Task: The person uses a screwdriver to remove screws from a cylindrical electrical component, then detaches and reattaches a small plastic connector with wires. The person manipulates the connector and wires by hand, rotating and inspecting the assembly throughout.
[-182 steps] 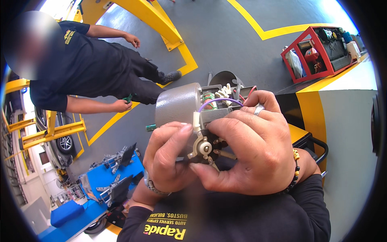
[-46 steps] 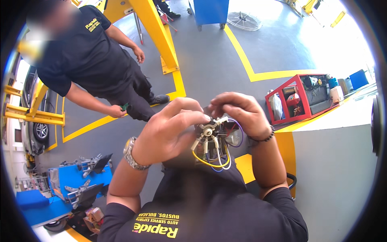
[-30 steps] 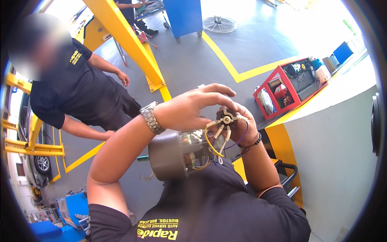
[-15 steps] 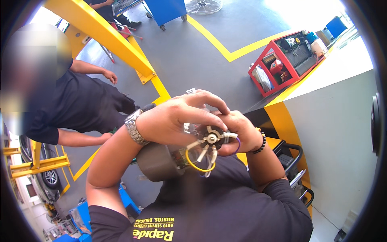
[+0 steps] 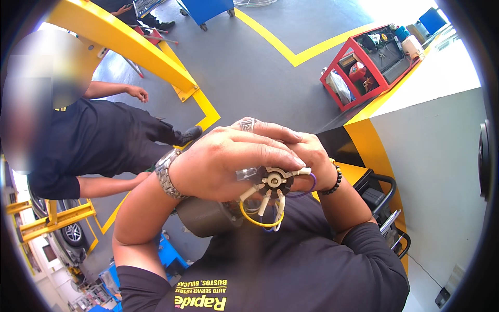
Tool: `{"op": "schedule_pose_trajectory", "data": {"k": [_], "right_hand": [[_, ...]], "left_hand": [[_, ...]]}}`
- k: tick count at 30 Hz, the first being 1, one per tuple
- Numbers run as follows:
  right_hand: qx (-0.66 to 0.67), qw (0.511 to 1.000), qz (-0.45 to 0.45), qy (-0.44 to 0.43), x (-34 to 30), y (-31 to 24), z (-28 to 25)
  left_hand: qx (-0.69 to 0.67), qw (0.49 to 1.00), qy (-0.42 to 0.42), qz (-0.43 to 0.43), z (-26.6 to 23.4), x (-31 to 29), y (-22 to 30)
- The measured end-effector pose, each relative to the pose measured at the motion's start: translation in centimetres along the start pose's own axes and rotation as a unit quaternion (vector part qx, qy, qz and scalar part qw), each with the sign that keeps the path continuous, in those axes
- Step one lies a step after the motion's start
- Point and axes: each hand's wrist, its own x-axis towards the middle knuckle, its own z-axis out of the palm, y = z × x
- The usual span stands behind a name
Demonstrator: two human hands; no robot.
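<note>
A round black rotary switch (image 5: 275, 181) with a pale hub is held up before my chest. White push-on connectors (image 5: 264, 203) stick out around it, with yellow, white and purple wires (image 5: 255, 222). My left hand (image 5: 226, 158) is closed over it from the left, its thumb on the right-hand connector by the purple wire. Behind the switch, my right hand (image 5: 314, 158) is closed around its far side, with most fingers hidden. Under my left wrist, a dark grey cylindrical housing (image 5: 204, 216) is partly covered; wires run near its open end.
At left stands a person in dark clothes (image 5: 104, 130), beside a yellow lift post (image 5: 140, 52). A red tool cart (image 5: 382, 86) is at the far right, near the wall (image 5: 442, 171). Close to my right elbow is a black-handled machine (image 5: 379, 195). A blue cabinet (image 5: 208, 10) is at the back.
My left thumb and fingers have come down and right, onto the right-hand connector and against my right hand. The switch has turned slightly. The view has shifted a little.
</note>
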Motion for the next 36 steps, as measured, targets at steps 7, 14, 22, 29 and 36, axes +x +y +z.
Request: {"op": "schedule_pose_trajectory", "data": {"k": [7, 14, 22, 29, 36], "right_hand": [[-0.069, 0.992, -0.042, 0.099, 0.5, -1.1, 0.9], [-0.115, 0.984, -0.058, 0.124, 0.0, -0.5, 2.1], [0.521, 0.848, 0.098, -0.008, -1.3, 0.4, -0.4], [0.764, 0.617, 0.186, -0.021, -2.3, 1.0, 2.2], [0.754, 0.638, 0.146, -0.049, -3.2, 2.8, 2.7]], "left_hand": [[-0.039, 0.999, 0.017, 0.005, 0.0, -0.2, -0.2], [-0.027, 1.0, 0.001, 0.0, 0.0, -0.1, 0.1], [-0.073, 0.996, 0.044, -0.008, 0.1, -0.4, -0.6], [0.023, 0.992, 0.108, 0.06, 0.3, 0.5, -0.7], [0.007, 0.996, 0.074, 0.044, 0.2, 0.0, -0.4]]}}
